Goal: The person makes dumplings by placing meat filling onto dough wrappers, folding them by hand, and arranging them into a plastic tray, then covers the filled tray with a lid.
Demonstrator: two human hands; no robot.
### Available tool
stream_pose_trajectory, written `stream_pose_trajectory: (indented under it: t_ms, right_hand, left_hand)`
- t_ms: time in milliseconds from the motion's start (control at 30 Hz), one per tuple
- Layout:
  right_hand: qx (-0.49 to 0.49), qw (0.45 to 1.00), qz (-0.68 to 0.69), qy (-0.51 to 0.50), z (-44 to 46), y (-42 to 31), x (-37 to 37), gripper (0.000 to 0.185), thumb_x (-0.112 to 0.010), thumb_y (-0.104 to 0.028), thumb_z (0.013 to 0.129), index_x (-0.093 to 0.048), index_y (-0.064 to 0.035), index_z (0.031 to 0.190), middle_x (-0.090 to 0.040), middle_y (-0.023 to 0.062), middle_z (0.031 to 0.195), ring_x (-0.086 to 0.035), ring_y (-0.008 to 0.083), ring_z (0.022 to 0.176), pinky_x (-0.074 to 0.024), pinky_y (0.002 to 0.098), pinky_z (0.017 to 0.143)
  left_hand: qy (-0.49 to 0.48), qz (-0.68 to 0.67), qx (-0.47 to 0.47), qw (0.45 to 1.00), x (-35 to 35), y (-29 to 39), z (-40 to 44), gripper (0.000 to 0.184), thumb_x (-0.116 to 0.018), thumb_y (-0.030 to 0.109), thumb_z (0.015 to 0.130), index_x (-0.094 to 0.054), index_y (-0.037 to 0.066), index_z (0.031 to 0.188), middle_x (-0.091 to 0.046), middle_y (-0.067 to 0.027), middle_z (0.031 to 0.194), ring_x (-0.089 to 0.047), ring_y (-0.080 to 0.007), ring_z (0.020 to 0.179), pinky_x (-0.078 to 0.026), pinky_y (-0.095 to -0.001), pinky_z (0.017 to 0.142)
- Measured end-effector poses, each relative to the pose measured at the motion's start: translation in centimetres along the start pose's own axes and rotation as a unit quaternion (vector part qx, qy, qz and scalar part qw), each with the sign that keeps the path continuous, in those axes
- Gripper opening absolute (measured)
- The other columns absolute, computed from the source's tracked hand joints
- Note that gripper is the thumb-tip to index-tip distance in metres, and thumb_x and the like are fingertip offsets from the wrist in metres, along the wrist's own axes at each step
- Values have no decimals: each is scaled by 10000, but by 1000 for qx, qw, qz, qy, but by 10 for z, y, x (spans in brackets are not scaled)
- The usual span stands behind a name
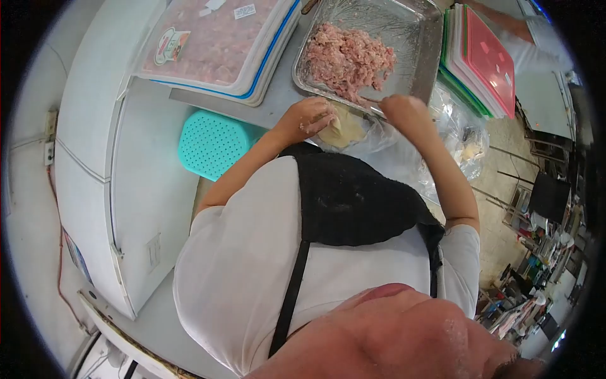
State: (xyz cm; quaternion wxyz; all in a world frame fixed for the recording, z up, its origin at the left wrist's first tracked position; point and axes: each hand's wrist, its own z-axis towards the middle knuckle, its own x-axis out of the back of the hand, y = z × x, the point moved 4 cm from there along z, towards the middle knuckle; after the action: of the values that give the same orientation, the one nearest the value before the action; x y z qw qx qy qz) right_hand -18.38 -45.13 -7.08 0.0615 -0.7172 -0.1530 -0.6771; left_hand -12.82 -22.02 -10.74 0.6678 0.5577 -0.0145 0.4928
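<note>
1. The left hand (308,118) has its fingers part-curled against the pale dough (344,128), upper centre of the frame; I can't tell whether it grips. A sideways tug could tear it.
2. The right hand (407,117) is closed round a thin tool (373,100) by the minced meat (344,57); an overfull scoop might drop.
3. Clear plastic (380,137), right of the dough, could cling.

Over my feed I saw pale dough (344,129) beside a metal tray (413,50), pink minced meat (346,60) heaped loosely inside it.
</note>
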Motion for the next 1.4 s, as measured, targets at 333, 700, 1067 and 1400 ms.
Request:
stream_pose_trajectory:
  t_ms: [333, 700, 1067, 1400]
  right_hand:
    - [-154, 983, 62, -82, 24, -43, 1, 209, -503, -135, 827, -669, -28, 756, -657, 188, 742, -670, 327, 719, -534, 442, 625]
    - [-175, 828, 530, -51, 36, -8, 15, 363, -528, -335, 944, -673, -15, 855, -541, 22, 585, -477, 110, 506, -370, 291, 498]
    - [-290, 597, 740, 109, 17, -5, 40, 364, -483, -359, 969, -635, -31, 927, -436, -41, 589, -344, 43, 462, -251, 203, 429]
    - [-171, 971, 147, 76, -9, 3, 66, 261, -521, -277, 919, -603, -93, 1083, -625, 158, 813, -640, 336, 754, -507, 446, 625]
  left_hand:
    - [-89, -69, 43, 993, 12, -3, 3, 226, -618, 220, 853, -618, 56, 1007, -644, -146, 947, -607, -346, 873, -484, -405, 760]
    - [-190, -306, 97, 928, 15, 5, 24, 272, -522, 191, 903, -614, 58, 1121, -643, -182, 995, -606, -344, 945, -474, -386, 807]
    - [185, -741, 265, 589, 13, -8, 91, 360, -419, 134, 950, -480, -47, 1256, -554, -150, 1233, -564, -276, 1088, -458, -405, 959]
    - [299, -754, 230, 537, 6, -38, 104, 778, -306, 620, 913, -430, -56, 1278, -502, -210, 1280, -465, -358, 1196, -300, -507, 1056]
